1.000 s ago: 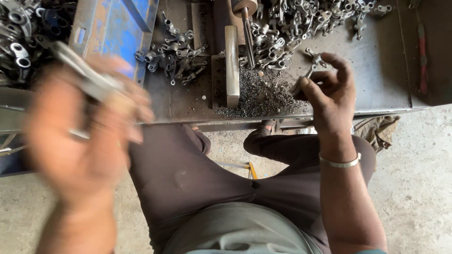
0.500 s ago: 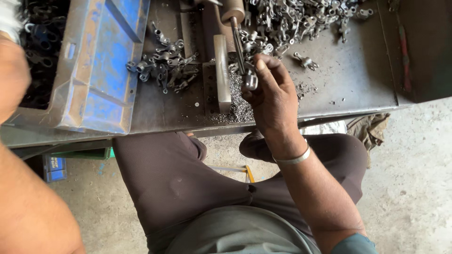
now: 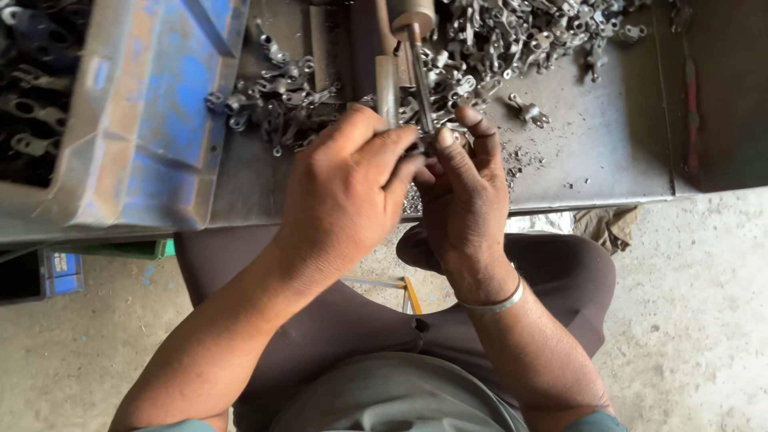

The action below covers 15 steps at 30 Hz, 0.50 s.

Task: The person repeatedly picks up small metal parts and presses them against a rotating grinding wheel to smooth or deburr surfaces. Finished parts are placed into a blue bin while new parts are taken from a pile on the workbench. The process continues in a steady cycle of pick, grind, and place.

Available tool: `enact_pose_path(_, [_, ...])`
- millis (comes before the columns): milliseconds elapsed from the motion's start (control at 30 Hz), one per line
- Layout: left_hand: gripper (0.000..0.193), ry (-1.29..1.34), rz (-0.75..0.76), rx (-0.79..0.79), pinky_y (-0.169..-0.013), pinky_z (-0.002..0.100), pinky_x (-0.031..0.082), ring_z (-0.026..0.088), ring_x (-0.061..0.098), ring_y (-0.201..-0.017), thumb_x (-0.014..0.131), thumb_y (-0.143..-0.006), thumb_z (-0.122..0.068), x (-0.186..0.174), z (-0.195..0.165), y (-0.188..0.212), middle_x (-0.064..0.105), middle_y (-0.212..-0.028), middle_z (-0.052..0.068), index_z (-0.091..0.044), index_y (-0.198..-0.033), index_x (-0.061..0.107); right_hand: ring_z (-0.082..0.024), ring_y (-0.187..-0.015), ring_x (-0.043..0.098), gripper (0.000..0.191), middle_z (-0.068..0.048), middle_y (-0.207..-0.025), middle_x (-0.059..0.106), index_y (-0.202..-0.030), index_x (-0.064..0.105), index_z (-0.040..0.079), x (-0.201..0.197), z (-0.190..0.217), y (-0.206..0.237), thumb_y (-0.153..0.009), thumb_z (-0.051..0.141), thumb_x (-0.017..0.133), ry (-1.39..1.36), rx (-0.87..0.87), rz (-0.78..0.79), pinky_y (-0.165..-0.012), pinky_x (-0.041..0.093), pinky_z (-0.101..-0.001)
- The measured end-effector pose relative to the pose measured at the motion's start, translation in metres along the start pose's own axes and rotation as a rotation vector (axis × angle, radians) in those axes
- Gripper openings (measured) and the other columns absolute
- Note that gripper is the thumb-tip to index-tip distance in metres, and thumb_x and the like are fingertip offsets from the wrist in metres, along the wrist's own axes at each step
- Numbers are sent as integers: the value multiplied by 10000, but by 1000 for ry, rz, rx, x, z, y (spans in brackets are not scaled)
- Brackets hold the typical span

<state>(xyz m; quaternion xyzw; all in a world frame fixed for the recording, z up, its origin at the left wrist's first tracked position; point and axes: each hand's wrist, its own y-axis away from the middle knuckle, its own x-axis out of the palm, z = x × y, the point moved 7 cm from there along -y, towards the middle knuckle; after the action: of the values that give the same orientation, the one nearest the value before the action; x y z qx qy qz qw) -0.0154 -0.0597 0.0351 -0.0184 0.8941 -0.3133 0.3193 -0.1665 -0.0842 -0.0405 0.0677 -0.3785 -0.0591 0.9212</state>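
My left hand (image 3: 348,192) and my right hand (image 3: 464,188) meet over the front edge of the steel bench (image 3: 596,164). Both pinch a small grey metal part (image 3: 429,144) between their fingertips; most of it is hidden by the fingers. The part sits at the lower end of a thin steel rod (image 3: 419,72) that runs down from a round brass-coloured head (image 3: 411,16). A flat upright metal bar (image 3: 386,80) stands just left of the rod. My right wrist wears a metal bangle (image 3: 492,304).
A heap of similar metal parts (image 3: 520,32) covers the bench's far right, and a smaller heap (image 3: 272,104) lies left of the rod. One loose part (image 3: 528,110) lies alone. A blue tray (image 3: 152,120) leans at left beside a bin of dark parts (image 3: 32,96). Metal shavings (image 3: 512,160) lie scattered near my hands.
My left hand has swung in from the far left and closed on the part beside my right hand. My right hand has stayed at the rod with the part.
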Motion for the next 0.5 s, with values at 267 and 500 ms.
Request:
enact_pose_path(267, [235,106,-11,-6,-622,315,531,209,713,-726,926,-850,-144,-8,25,-30,709,-870,100,-36,-1000,780,-102,-506,502,507,3,-621,542,-828,642,84,2,4,-29,-1113,463,463,516,68,224,-483,425,-250])
enact_pose_path(500, [282,172,19,-10,-619,307,532,184,716,-713,943,-825,-140,-2,40,-30,712,-847,93,-40,-1043,795,-100,-457,424,560,7,-584,512,-704,583,115,0,-1,-59,-1126,472,492,646,-64,299,-409,314,-274])
